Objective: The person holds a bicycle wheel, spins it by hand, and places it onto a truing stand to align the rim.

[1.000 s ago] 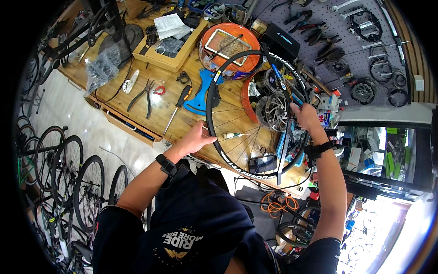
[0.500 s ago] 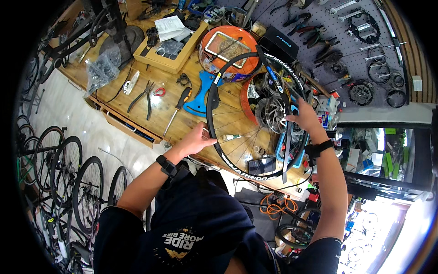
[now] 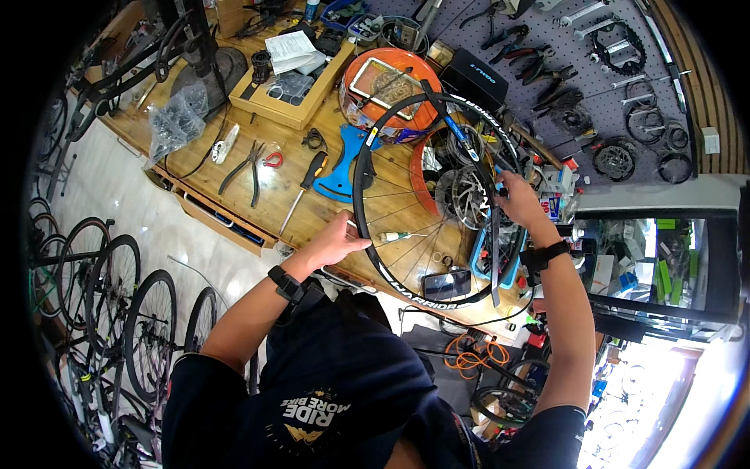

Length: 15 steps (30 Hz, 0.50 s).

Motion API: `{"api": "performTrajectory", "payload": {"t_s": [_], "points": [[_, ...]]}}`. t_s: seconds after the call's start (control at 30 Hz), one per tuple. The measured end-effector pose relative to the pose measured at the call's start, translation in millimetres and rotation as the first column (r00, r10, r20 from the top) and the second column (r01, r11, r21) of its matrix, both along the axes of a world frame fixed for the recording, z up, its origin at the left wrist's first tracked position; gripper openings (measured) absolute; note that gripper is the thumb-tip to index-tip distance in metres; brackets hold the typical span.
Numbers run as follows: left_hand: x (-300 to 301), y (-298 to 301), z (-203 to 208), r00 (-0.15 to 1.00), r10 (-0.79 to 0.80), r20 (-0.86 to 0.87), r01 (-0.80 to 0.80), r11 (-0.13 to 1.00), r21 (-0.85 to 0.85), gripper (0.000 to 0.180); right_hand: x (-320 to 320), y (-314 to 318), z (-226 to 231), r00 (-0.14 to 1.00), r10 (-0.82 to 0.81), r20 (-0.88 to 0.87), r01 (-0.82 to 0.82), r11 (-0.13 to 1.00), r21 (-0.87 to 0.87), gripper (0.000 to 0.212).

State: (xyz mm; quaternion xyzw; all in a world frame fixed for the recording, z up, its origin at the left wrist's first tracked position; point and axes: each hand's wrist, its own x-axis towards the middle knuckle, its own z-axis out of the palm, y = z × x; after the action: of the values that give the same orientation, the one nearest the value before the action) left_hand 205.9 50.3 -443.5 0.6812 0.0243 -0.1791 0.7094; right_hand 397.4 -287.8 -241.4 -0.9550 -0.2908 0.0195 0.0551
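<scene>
In the head view, the left hand [image 3: 336,241] is loosely holding a black, thin-spoked bicycle wheel [image 3: 358,186] over the brown wooden tabletop's [image 3: 273,141] near right. The right hand [image 3: 522,205] is curling half-closed by a long black strip [image 3: 495,254], its exact grip unclear.

The rim [image 3: 358,191] looks smooth with a low sheen, the pliers [image 3: 253,159] dull metal, the wrenches [image 3: 582,14] brighter, polished metal. The desk [image 3: 273,199] is glossy, grained wood; the bag [image 3: 178,121] crinkled, shiny plastic; the box [image 3: 269,112] matt cardboard; the sheet [image 3: 291,48] paper; the shirt [image 3: 351,367] matt cloth.
</scene>
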Motion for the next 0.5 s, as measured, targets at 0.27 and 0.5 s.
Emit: {"api": "performTrajectory", "payload": {"t_s": [0.27,0.5], "points": [[-1,-1,7,0.997,-0.028,-0.076,0.026,0.999,-0.021,0.047,-7,12,6,0.979,-0.194,-0.066,0.172,0.953,-0.251,0.037],[-2,-3,5,1.0,-0.017,0.01,0.018,1.0,-0.015,0.051,-2,-6,-9,0.991,-0.128,0.049,0.134,0.98,-0.15,0.045]]}}
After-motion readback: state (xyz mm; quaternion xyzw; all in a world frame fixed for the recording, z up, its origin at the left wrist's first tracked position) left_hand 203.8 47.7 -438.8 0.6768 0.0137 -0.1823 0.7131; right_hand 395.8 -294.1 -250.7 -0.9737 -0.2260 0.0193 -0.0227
